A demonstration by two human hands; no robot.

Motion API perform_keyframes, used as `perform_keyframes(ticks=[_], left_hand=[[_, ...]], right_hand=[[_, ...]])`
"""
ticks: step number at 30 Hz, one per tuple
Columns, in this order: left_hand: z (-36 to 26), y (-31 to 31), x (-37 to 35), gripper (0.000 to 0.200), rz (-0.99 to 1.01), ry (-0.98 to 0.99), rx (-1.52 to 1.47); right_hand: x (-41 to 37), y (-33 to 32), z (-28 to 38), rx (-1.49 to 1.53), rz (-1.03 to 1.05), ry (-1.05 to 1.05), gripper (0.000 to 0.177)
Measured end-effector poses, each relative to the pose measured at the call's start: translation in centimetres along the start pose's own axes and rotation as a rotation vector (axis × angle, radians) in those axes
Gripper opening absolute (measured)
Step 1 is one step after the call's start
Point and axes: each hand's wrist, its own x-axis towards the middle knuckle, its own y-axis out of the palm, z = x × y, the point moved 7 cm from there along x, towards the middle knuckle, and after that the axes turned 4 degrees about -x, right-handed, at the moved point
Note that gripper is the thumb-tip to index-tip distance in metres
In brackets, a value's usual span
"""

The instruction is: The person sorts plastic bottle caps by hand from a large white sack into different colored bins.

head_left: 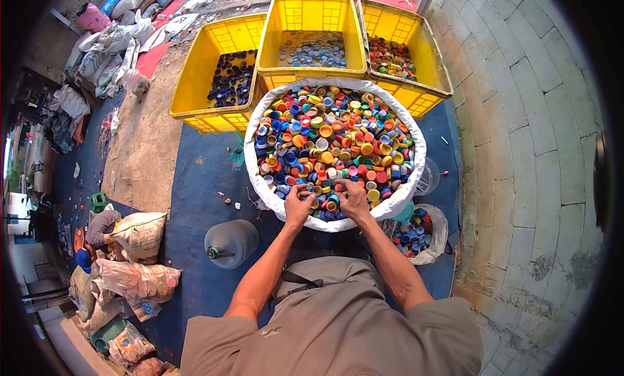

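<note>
- Head view: I judge the round multicoloured plastic bottle caps could spill over the near rim of the white woven sack, as both hands dig right there.
- The left hand and right hand curl their fingers down, tips buried; whether they are pinching anything, I cannot tell.
- The caps lie jumbled, brim-full, inside the sack.

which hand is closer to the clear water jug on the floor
Left. The left hand sits at the cap-filled sack's near rim, on the side facing the water jug; the right hand is beside it, farther off.
</note>
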Motion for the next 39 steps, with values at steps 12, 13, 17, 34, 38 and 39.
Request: perform_keyframes(ticks=[12,13,17,34,38,39], left_hand=[[-3.8,4.3,4.1,0.055,0.049,0.562,0.867],[-3.8,4.5,4.1,0.055,0.061,0.586,0.869],[-4.3,5.3,4.3,0.047,0.089,0.601,0.863],[-0.2,0.1,0.0,0.026,0.110,-0.442,-0.907],[1.2,-1.6,-2.2,0.015,0.021,-0.608,-1.210],[1.7,-1.8,-2.5,0.014,0.030,-0.603,-1.248]], right_hand=[[-8.1,-2.6,-1.1,1.553,0.020,0.667,0.048],[-8.3,-2.5,-1.3,1.560,0.007,0.661,0.047],[-9.0,-2.0,-1.8,1.547,-0.025,0.661,0.041],[-0.7,-0.9,-0.4,0.120,-0.078,0.243,0.032],[3.2,1.2,1.5,-0.110,-0.019,0.081,0.040],[3.8,1.5,2.2,-0.222,0.022,0.086,0.042]])
